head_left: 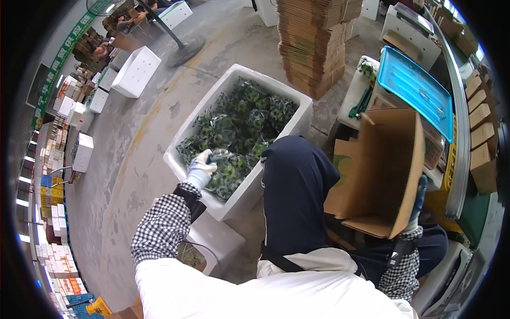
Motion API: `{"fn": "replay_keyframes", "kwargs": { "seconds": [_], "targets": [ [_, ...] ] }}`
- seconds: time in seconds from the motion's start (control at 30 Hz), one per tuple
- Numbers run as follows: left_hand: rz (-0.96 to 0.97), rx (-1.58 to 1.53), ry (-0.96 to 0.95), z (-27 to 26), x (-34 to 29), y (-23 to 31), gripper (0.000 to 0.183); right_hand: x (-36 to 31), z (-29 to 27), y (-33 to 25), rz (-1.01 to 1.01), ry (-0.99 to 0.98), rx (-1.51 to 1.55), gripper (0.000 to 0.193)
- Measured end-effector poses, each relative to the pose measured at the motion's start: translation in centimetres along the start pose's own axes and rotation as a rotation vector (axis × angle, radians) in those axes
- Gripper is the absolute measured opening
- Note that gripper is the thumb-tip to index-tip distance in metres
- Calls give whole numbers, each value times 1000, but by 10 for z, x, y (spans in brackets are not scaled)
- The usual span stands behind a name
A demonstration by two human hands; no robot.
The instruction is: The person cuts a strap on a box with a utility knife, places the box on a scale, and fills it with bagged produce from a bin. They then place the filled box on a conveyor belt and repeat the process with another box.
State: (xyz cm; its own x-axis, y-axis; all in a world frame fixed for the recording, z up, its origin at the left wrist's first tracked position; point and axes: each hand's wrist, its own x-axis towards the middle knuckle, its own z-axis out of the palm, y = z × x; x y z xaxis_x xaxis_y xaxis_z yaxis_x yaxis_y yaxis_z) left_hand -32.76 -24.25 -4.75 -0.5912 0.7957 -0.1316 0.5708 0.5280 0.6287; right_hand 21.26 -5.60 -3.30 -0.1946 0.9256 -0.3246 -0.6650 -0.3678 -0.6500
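My left hand (pixel 202 169), in a white glove with dark fingertips, is at the near left of a white foam box (pixel 295 125). Its fingers are closed on a clear plastic bag of leafy greens (pixel 226 159). Many similar bagged greens (pixel 239 117) fill the foam box. To the right, a brown cardboard box (pixel 388 165) lies tilted with its open side and flaps toward me; I see no contents in it. Against its right outer wall rests my right hand (pixel 418 204), gloved in blue and white, holding the box. The box partly hides that hand, and its thumb does not show.
A tall stack of flattened cartons (pixel 313 48) stands beyond the foam box. A blue plastic tray (pixel 417 87) lies at the right, beside a metal rail (pixel 457 159). Farther left are a white foam box (pixel 136 72) and a standing fan's base (pixel 183 50). My knee (pixel 297 186) rises between the two boxes.
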Motion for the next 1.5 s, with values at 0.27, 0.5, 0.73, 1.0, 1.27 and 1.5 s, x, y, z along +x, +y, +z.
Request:
{"fn": "replay_keyframes", "kwargs": {
  "seconds": [0.27, 0.5, 0.73, 1.0, 1.27, 1.5],
  "targets": [
    [421, -519, -129, -30, -22, 220, 13, -11, 32, 27, 177, -248, 132, 44],
    [585, -187, -415, 77, -88, 303, 53, -29, 48, 43, 263, -377, 141, 54],
    [154, -928, -438, -9, -15, 213, 42, -19, -10, 28, 110, -56, 66, 51],
    [-412, 1041, -592, 20, 0, 49, 100, -13, 17, 30, 32, 136, 76, 49],
    [-187, 800, -391, 14, 20, -2, 60, -19, 15, 34, 116, -2, 87, 47],
    [-136, -50, -18, -35, 15, -65, 51, -13, 13, 34, 87, -67, 90, 47]
  ]
}}
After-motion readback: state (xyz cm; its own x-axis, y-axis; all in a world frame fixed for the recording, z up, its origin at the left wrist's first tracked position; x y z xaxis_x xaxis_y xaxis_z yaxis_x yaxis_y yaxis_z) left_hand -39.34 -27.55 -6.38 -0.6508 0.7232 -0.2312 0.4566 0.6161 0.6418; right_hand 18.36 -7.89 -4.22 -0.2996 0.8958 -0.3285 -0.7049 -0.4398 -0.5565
